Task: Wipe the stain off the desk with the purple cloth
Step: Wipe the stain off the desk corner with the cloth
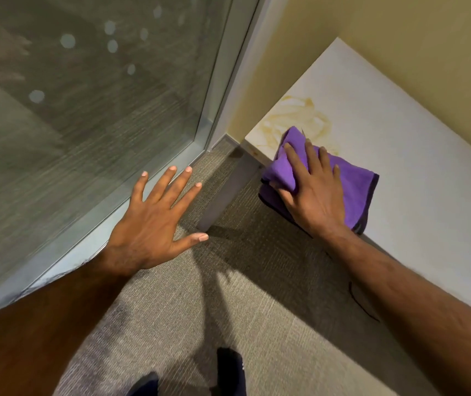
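1. The right hand (311,192) lies flat on the purple cloth (351,181), fingers spread and pressing it down on the white desk (414,155) at the near-left corner; the thumb pinches a bunched fold, so the hand is grasping the cloth rather than only resting on it.
2. That flat palm probably serves to spread pressure over a wide patch of fabric, which suits scrubbing better than a fist would.
3. The stain (297,115), a yellowish-brown swirl, sits just beyond the cloth toward the wall; the cloth's far tip overlaps its near edge, so most of the mark looks unwiped.
4. The left hand (154,221) hangs open over the carpet (257,310) with fingers splayed and nothing in it (likely held out for balance while the person leans in).
5. Part of the cloth hangs past the desk's edge, and how it is folded underneath cannot be made out.
6. Whatever stain lies under the cloth is hidden, so its full extent is unclear.
7. The desk's right side is cut off by the frame, and the glass panel (85,110) at left is hazy with reflections.
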Available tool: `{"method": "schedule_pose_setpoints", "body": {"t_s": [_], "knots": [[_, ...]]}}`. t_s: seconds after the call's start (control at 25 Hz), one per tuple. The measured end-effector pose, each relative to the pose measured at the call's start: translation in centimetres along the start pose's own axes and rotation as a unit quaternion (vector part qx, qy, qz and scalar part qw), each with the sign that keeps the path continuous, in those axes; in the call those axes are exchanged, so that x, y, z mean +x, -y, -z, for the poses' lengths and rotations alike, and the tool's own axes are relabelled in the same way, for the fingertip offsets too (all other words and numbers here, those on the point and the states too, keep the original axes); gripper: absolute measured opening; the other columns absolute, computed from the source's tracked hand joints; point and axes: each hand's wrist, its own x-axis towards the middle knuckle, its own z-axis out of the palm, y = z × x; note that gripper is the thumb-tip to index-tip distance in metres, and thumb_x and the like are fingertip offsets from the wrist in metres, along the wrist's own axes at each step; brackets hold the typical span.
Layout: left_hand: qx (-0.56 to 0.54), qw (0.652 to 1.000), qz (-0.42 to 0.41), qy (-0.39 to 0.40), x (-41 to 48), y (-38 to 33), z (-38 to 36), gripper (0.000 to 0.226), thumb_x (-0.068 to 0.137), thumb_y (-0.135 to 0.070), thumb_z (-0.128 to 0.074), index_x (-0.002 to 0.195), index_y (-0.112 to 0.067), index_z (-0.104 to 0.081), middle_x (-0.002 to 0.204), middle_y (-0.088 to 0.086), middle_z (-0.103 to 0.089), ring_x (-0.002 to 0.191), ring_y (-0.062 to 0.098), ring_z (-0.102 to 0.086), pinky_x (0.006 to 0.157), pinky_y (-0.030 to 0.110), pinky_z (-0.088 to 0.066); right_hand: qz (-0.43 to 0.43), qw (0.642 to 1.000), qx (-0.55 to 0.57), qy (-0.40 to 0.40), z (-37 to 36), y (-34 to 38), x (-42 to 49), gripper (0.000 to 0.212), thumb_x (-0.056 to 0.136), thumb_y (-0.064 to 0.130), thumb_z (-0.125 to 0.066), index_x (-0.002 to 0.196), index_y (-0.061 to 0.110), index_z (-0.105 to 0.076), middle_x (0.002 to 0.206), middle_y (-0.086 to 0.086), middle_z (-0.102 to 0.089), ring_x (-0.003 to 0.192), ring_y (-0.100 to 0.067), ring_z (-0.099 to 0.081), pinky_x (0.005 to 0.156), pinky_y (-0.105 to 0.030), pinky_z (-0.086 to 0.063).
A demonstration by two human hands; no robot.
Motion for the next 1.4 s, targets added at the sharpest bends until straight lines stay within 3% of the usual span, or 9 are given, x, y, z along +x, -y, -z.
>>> {"method": "schedule_pose_setpoints", "body": {"t_s": [0.16,0.4,0.64,0.88,0.96,1.08,1.16,1.32,1.4], "knots": [[0.002,1.000,-0.003,-0.003,0.1,0.1,0.5,0.093,0.086,-0.081,-0.019,0.156,-0.021,-0.014,0.166,0.009,-0.006,0.153,0.028,-0.002,0.119,0.064,-0.008,0.079,0.994,0.069,-0.006,0.9,-3.4,-2.1,0.063,0.096,0.052,-0.046,0.154,0.038,-0.024,0.164,-0.005,-0.023,0.151,-0.030,-0.018,0.113,-0.064,-0.027],[0.012,1.000,-0.008,-0.013,1.6,0.2,1.0,0.093,0.086,-0.081,-0.020,0.157,-0.021,-0.010,0.167,0.009,-0.002,0.154,0.027,-0.002,0.118,0.064,-0.012,-0.150,0.978,0.140,0.030,1.4,-0.7,3.6,0.073,0.092,0.075,-0.020,0.152,0.034,-0.028,0.166,-0.002,-0.014,0.152,-0.031,-0.009,0.113,-0.073,-0.007],[0.012,1.000,-0.015,-0.008,3.7,-0.6,1.2,0.093,0.086,-0.080,-0.020,0.156,-0.020,-0.012,0.167,0.009,-0.002,0.154,0.027,-0.002,0.119,0.063,-0.012,0.111,0.988,0.101,0.037,1.9,-2.9,0.4,0.059,0.098,0.063,-0.031,0.153,0.045,-0.018,0.166,0.003,-0.012,0.153,-0.024,-0.007,0.119,-0.064,-0.013],[0.014,1.000,-0.020,-0.017,5.4,-0.3,1.6,0.092,0.087,-0.079,-0.022,0.156,-0.020,-0.012,0.167,0.007,-0.001,0.154,0.026,-0.002,0.119,0.062,-0.011,-0.205,0.953,0.221,-0.043,1.1,-2.6,3.5,0.064,0.099,0.062,-0.030,0.149,0.023,-0.038,0.156,-0.003,-0.040,0.145,-0.029,-0.030,0.117,-0.066,-0.010],[0.004,1.000,-0.008,-0.019,5.8,0.0,1.5,0.092,0.086,-0.079,-0.023,0.157,-0.020,-0.012,0.167,0.007,0.000,0.154,0.026,-0.003,0.119,0.062,-0.012,-0.179,0.963,0.202,-0.003,1.5,-1.9,5.3,0.067,0.098,0.065,-0.029,0.151,0.025,-0.034,0.160,-0.002,-0.031,0.149,-0.029,-0.022,0.117,-0.068,-0.004],[-0.016,1.000,0.011,-0.019,6.4,0.2,1.6,0.092,0.086,-0.078,-0.023,0.157,-0.021,-0.007,0.167,0.006,0.003,0.154,0.025,-0.003,0.119,0.061,-0.013,-0.009,0.979,0.196,0.061,1.8,-3.6,4.1,0.067,0.095,0.071,-0.026,0.152,0.037,-0.028,0.165,0.010,-0.014,0.153,-0.019,-0.004,0.119,-0.064,0.002],[-0.020,1.000,0.014,-0.013,7.2,0.4,2.1,0.092,0.087,-0.078,-0.023,0.157,-0.021,-0.006,0.167,0.006,0.003,0.154,0.025,-0.003,0.119,0.061,-0.013,0.021,0.978,0.203,0.047,1.7,-5.9,1.9,0.060,0.097,0.067,-0.026,0.152,0.042,-0.026,0.164,0.012,-0.018,0.152,-0.016,-0.009,0.120,-0.063,-0.004],[-0.008,1.000,0.008,-0.008,8.3,1.0,3.2,0.091,0.088,-0.076,-0.022,0.157,-0.019,-0.009,0.167,0.006,0.002,0.154,0.024,-0.003,0.119,0.060,-0.013,-0.189,0.966,0.174,0.017,0.8,-6.9,4.1,0.057,0.100,0.058,-0.028,0.151,0.032,-0.032,0.166,0.003,-0.016,0.152,-0.028,-0.011,0.117,-0.067,-0.006],[-0.014,1.000,0.011,-0.008,8.4,1.4,3.4,0.089,0.088,-0.075,-0.022,0.157,-0.019,-0.010,0.167,0.005,0.000,0.154,0.023,-0.003,0.119,0.060,-0.013,-0.204,0.964,0.164,0.049,1.1,-5.4,7.4,0.063,0.098,0.063,-0.030,0.151,0.028,-0.035,0.166,-0.002,-0.014,0.152,-0.032,-0.008,0.116,-0.070,-0.006]]}}
